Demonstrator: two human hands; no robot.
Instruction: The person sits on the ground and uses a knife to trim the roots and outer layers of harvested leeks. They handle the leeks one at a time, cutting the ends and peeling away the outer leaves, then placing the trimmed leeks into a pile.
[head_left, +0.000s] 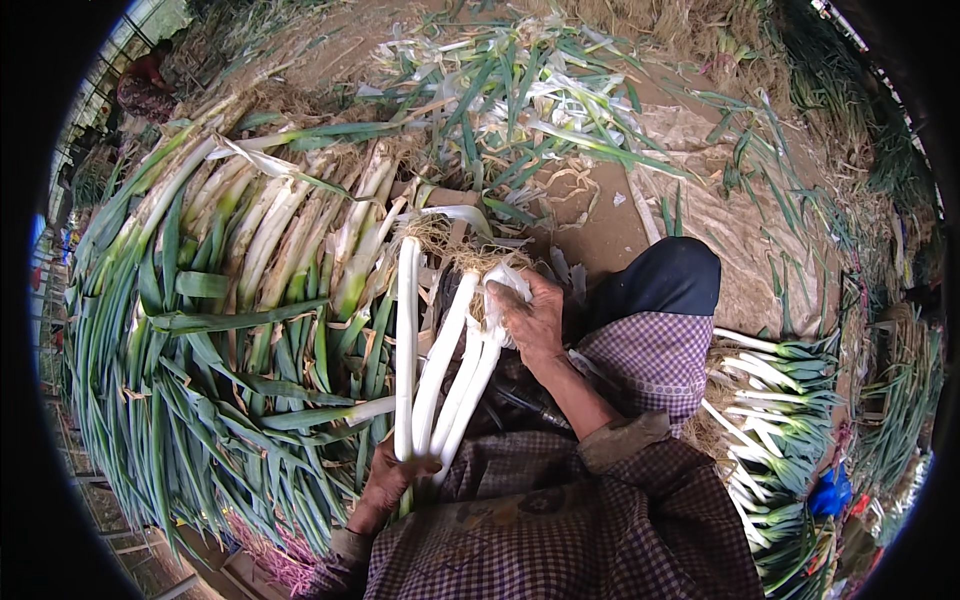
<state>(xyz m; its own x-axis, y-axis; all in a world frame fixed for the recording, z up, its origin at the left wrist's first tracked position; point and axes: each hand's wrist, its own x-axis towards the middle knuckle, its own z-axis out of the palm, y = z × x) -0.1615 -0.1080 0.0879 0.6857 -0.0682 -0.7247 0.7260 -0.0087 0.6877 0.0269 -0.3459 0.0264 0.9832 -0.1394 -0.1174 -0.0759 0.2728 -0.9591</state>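
My left hand (394, 474) is closed around the lower part of several peeled white leek stalks (442, 360), which stand fanned out with their roots (427, 229) pointing away from me. At the root end of the rightmost stalks, my right hand (531, 307) grips loose white outer leaf layers (510, 282) between thumb and fingers. The green ends of the held stalks are mostly hidden below my left hand. A large heap of unpeeled leeks (247, 330), with soiled stalks and long green leaves, lies to the left.
Peeled leeks (757, 397) lie in a row on the right. Stripped leaves (540, 97) are piled on the ground ahead, beside a dirty sheet (720, 195). A blue plastic item (829, 492) lies at right. Another person (146, 84) is at the far upper left.
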